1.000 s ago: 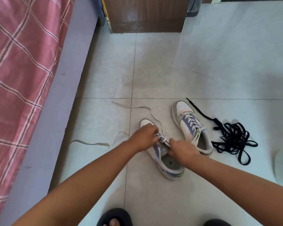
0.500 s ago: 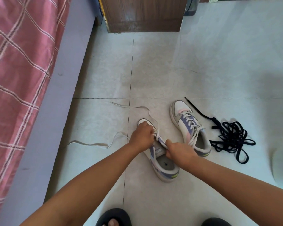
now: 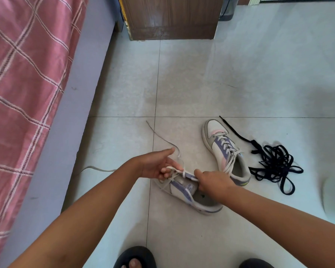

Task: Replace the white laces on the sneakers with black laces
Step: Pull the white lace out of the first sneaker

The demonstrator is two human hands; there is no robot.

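Both hands (image 3: 184,175) on white lace (image 3: 179,171)

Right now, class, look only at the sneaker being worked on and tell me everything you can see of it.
The near sneaker is a low-top in off-white with lavender panels and a grey lining, the upper looking like smooth synthetic leather. It lies on the tiled floor, toe pointing away to the left, opening towards the camera. Its white lace is partly loosened, one free end trailing across the floor. The left hand pinches the lace near the toe end; the right hand grips at the tongue.
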